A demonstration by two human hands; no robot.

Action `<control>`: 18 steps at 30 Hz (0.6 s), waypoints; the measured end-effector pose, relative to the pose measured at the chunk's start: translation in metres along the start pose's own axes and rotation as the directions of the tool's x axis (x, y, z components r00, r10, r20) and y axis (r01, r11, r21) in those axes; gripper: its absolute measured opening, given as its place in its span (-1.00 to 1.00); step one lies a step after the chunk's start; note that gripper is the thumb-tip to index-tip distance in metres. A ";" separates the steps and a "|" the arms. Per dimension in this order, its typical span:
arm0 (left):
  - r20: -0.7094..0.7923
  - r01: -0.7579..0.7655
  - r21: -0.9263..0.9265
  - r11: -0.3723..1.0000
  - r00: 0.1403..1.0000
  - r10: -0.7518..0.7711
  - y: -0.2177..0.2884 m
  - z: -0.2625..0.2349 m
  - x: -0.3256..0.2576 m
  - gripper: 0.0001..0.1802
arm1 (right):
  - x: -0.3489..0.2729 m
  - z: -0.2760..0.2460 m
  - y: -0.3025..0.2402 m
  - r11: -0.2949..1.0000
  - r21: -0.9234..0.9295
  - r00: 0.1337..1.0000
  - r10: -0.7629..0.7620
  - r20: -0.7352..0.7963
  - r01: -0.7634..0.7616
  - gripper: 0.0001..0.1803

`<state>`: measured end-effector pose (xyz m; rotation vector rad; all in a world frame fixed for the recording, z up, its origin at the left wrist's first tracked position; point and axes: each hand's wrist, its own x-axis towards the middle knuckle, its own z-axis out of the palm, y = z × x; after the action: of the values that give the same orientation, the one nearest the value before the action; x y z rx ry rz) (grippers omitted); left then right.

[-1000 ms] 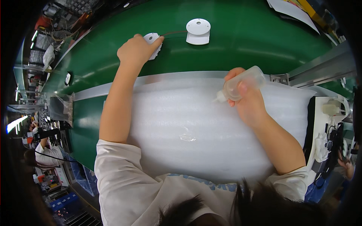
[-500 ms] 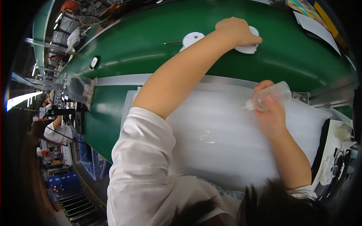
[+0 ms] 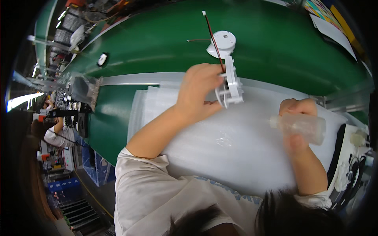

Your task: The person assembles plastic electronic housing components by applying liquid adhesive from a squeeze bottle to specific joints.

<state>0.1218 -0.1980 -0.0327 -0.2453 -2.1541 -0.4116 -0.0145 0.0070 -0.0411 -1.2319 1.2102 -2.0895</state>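
Note:
My left hand (image 3: 201, 91) grips a white plastic part (image 3: 234, 83) on edge above the near end of the green belt. A dark red wire lead (image 3: 213, 37) with a small white plug sticks up from it. In my right hand (image 3: 298, 118) is a translucent squeeze bottle (image 3: 304, 128) lying sideways, its pale tip end pointing left; that hand is slightly blurred. A second white round part (image 3: 225, 39) with its own short wire rests on the green belt (image 3: 271, 43) beyond the left hand.
White foam sheeting (image 3: 212, 165) covers the work surface before me, along a metal rail (image 3: 136, 78). A small black-and-white piece (image 3: 102, 59) sits far left on the belt. Cables and a pale tray (image 3: 342, 169) are at right. Another person (image 3: 59, 131) works at left.
My left hand has lifted a white part off the belt and drawn it back toward me, over the foam. The right hand with the bottle has shifted right and slightly nearer, turning the bottle.

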 end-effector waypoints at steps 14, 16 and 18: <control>0.109 -0.560 0.226 0.797 0.827 0.551 0.028 0.004 -0.010 -0.62 | -0.003 0.018 -0.055 0.848 -0.366 0.900 -0.255 0.353 0.384 -0.41; 0.124 -0.569 0.206 0.796 0.822 0.555 0.029 0.005 -0.010 -0.62 | -0.004 0.018 -0.056 0.844 -0.396 0.906 -0.218 0.361 0.361 -0.42; 0.129 -0.583 0.193 0.789 0.812 0.568 0.030 0.006 -0.009 -0.62 | -0.003 0.016 -0.061 0.846 -0.415 0.912 -0.182 0.368 0.336 -0.43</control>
<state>0.1321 -0.1682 -0.0368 -0.7729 -2.0353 0.1991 0.0046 0.0342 0.0125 -1.9714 1.5135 -1.7131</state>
